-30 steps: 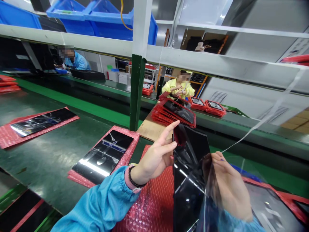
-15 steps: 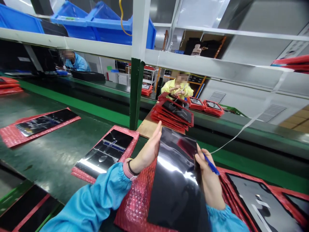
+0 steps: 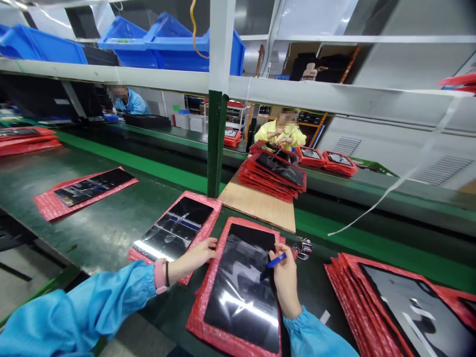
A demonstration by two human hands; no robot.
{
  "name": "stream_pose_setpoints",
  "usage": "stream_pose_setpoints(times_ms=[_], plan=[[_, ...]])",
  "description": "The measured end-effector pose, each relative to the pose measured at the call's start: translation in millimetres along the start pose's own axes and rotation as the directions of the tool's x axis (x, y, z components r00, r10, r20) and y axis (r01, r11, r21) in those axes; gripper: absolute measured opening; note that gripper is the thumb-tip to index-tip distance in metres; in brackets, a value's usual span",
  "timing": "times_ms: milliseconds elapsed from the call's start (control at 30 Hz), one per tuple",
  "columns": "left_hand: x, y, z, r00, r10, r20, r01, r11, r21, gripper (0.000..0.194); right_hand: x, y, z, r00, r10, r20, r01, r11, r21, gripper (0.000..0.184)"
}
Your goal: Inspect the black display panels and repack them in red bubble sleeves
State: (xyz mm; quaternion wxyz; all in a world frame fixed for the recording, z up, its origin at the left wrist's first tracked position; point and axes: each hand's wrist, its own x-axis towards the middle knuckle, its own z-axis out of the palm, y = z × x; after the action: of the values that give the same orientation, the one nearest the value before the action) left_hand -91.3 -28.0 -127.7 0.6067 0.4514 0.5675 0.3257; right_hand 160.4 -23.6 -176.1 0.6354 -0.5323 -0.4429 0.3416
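A dark glossy screen panel [image 3: 243, 282] lies flat on a red bubble-wrap pouch [image 3: 230, 227] in front of me. My right hand [image 3: 285, 280] is closed around a blue pen-like tool [image 3: 277, 261] at the panel's right edge. The tool slants over the glass; whether its end touches I cannot tell. My left hand [image 3: 197, 259], fingers stretched out, is at the pouch's left edge, holding nothing. Left of it, a second screen panel [image 3: 178, 225] rests on its own pink-red wrap.
A stack of panels in red pouches [image 3: 345, 292] stands at right. Another stack [image 3: 275, 173] sits on a wooden board [image 3: 256, 208] beyond a green post [image 3: 215, 144]. A metal clip-like object [image 3: 304, 248] lies nearby. Another wrapped panel [image 3: 94, 187] is at left. Two people work across the bench.
The panel I held tilted up between both hands now lies flat on the red wrap. My left hand has moved down and left; the right one lowered, still holding the blue tool.
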Motion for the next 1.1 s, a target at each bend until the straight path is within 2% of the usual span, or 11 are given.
stream_pose_setpoints(times_ms=[133,267,333,433,500,600,700,800,933,1033,1100], plan=[[9,-3,1.6,0.998,-0.034,0.060,0.032,0.999,0.036,0.034,-15,-4,14,0.994,-0.095,0.058,0.099,0.991,-0.084,0.027],[20,-2,3.9,0.997,-0.004,0.076,-0.004,0.995,0.105,0.041,-21,-19,18,0.974,-0.214,0.069,0.222,0.963,-0.150,0.024],[24,-2,4.7,0.995,0.029,0.095,-0.040,0.992,0.120,0.045,-7,-23,6,0.960,-0.280,0.001,0.275,0.944,-0.179,0.024],[25,1,4.4,0.992,0.091,0.091,-0.101,0.987,0.121,0.046,31,-18,-29,0.930,-0.327,-0.171,0.285,0.930,-0.231,0.032],[23,5,3.9,0.989,0.137,0.055,-0.142,0.983,0.112,0.043,57,-9,-54,0.924,-0.301,-0.236,0.243,0.938,-0.246,0.041],[17,15,4.6,0.979,0.202,0.005,-0.202,0.978,0.054,0.037,84,10,-80,0.966,-0.175,-0.190,0.134,0.969,-0.210,0.036],[13,22,6.8,0.980,0.201,0.002,-0.201,0.979,-0.036,0.037,93,26,-89,0.995,-0.051,-0.086,0.038,0.987,-0.155,0.031],[13,24,5.3,0.986,0.165,-0.002,-0.165,0.981,-0.104,0.037,94,34,-90,0.999,-0.011,-0.046,0.005,0.991,-0.136,0.031],[19,24,-16.3,0.986,0.165,0.014,-0.160,0.972,-0.171,0.043,92,34,-90,0.998,-0.014,-0.055,0.007,0.991,-0.131,0.031],[24,24,-53.3,0.986,0.135,0.094,-0.102,0.950,-0.294,0.051,87,28,-89,0.994,-0.061,-0.093,0.047,0.989,-0.140,0.032],[29,23,-84.6,0.993,0.110,0.049,-0.086,0.933,-0.349,0.052,80,22,-86,0.984,-0.116,-0.134,0.093,0.981,-0.168,0.031]])
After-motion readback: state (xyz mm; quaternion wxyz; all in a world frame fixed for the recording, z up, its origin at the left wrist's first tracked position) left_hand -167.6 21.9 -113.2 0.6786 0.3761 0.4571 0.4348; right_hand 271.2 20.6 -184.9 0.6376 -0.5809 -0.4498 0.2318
